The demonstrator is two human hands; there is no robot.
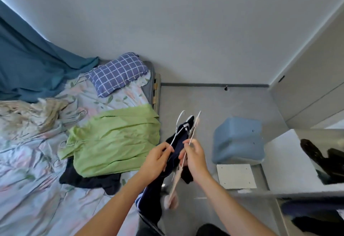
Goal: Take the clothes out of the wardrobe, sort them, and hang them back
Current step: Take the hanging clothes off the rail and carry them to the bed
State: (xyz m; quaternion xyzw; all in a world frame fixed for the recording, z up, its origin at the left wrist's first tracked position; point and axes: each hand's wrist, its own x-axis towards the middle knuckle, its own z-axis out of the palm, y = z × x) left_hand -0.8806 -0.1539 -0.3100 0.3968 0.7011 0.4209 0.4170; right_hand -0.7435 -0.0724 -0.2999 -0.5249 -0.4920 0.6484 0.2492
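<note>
The left hand (158, 158) has its grip closed, thumb and fingers pinched on the thin white wire hanger (179, 126) that carries a dark navy garment (172, 158). The right hand (195, 156) is likewise pinched shut on a pale pink hanger (183, 158) just beside it. Holding one hanger in each hand, hooks up and slightly apart, looks like a way to separate two tangled hangers so the pieces can be sorted singly; the navy cloth droops between the forearms toward the floor. To the left, on the bed with the floral sheet (37, 161), a light green shirt (113, 140) lies spread over a dark garment (89, 180), probably a sorting pile. The wardrobe itself is hard to make out.
</note>
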